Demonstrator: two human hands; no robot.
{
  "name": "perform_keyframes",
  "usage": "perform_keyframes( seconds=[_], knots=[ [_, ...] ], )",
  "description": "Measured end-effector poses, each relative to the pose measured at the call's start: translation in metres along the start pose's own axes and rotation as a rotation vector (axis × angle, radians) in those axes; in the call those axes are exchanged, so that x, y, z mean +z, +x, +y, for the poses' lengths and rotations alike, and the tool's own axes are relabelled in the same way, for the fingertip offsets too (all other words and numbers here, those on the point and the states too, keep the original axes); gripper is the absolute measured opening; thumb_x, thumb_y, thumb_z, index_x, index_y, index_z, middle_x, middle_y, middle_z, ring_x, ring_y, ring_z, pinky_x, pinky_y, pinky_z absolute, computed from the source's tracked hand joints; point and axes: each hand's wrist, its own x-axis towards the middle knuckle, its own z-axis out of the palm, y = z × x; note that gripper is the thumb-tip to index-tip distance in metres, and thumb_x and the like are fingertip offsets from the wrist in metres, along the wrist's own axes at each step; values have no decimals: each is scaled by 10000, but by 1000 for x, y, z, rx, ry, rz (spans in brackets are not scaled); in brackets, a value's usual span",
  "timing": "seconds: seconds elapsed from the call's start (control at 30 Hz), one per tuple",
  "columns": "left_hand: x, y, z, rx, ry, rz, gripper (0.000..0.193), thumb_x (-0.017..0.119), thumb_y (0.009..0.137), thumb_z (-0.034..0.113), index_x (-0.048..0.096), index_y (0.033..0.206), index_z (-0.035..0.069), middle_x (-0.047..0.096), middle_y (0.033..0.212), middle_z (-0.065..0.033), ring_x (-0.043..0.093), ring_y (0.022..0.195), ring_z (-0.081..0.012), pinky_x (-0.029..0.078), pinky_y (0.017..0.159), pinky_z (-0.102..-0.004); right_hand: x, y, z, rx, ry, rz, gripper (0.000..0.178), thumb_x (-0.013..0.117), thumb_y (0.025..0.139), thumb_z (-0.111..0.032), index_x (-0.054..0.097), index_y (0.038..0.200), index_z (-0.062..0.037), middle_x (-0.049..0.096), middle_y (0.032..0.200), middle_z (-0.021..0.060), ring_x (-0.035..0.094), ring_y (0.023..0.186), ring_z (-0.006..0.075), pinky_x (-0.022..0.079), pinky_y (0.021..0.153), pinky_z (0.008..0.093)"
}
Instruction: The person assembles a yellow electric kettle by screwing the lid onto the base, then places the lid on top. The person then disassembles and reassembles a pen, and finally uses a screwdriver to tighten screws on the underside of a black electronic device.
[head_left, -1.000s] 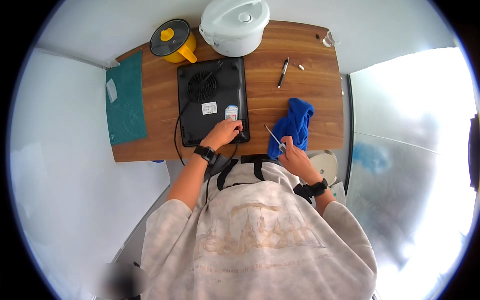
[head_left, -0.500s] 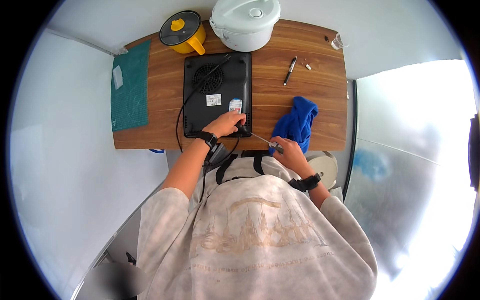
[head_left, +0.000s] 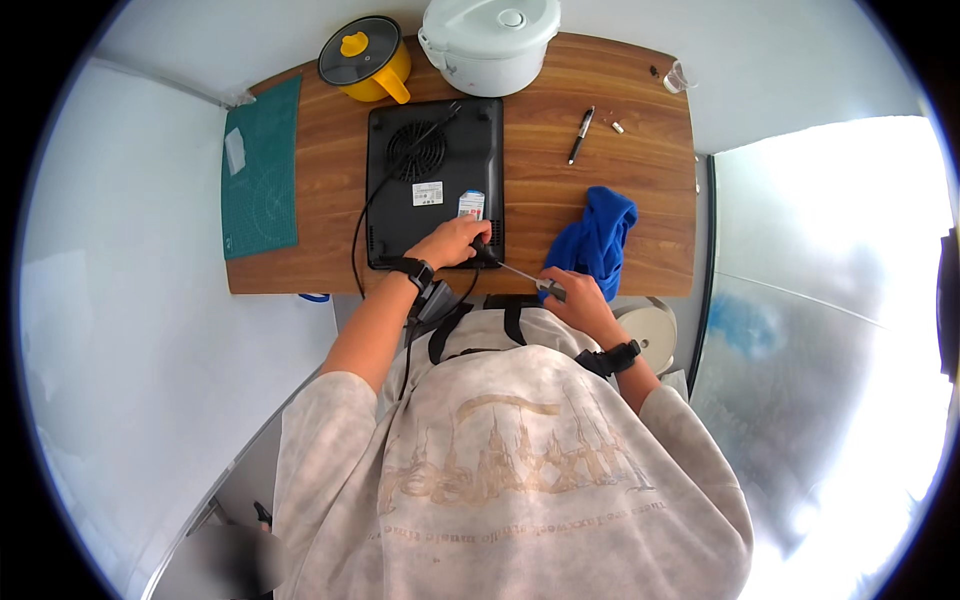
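A black flat cooktop [head_left: 432, 180] lies upside down on the wooden table [head_left: 550, 190], its vent grille and labels facing up. My left hand [head_left: 455, 242] rests on its near right corner, fingers curled over the edge. My right hand [head_left: 572, 297] grips a screwdriver [head_left: 520, 272] whose thin shaft points left to that same corner. A black cord [head_left: 362, 225] runs from the cooktop off the table's front edge.
A yellow pot with a dark lid [head_left: 366, 55] and a white rice cooker [head_left: 490, 42] stand at the back. A green cutting mat [head_left: 260, 170] lies left, a blue cloth [head_left: 600, 235] right, a pen [head_left: 581, 135] and small bits behind it. A white round stool [head_left: 650, 325] sits by my right elbow.
The view has shifted, so the table sits higher in the picture. My right hand has brought the screwdriver tip left to the cooktop's near corner, where my left hand stays.
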Motion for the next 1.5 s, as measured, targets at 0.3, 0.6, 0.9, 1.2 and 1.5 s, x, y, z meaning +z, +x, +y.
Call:
perform_keyframes(
  seconds=[0.3,0.6,0.9,1.2,1.5],
  knots=[
    [-4,-4,-9,-3,-13,3,297,699,781,-40,558,1004,96,537,918,-102,584,835,-289,475,744,-417,5,9,-11,-8,-24,10,327,628,759,-77,647,1084,-44,693,922,202,665,871,393,542,763,445],
    [-6,7,-6,-28,-43,-27,284,695,787,-40,562,1001,93,533,914,-99,583,818,-276,473,727,-409,-7,21,-10,-9,-28,-20,316,628,759,-70,663,1071,-30,686,901,214,659,855,402,542,751,450],
    [-27,-8,-27,48,-62,-43,294,691,786,-47,562,1017,83,533,909,-108,580,798,-280,468,719,-406,-6,76,-60,-70,-279,-114,181,638,750,-72,728,882,14,656,827,243,657,855,404,538,758,471],
    [-55,-103,-98,128,-101,-48,305,679,808,-57,559,1048,87,531,942,-126,577,857,-303,474,771,-411,94,102,-168,110,-396,-86,193,617,795,-105,726,918,-3,660,923,231,644,912,409,533,811,461],
    [-77,-219,-169,164,-71,-44,357,699,820,-42,532,1099,104,521,1012,-160,575,947,-372,473,827,-467,226,97,-259,194,-308,251,203,644,843,-166,695,973,-18,686,908,191,677,880,351,540,785,427]
  ],
)
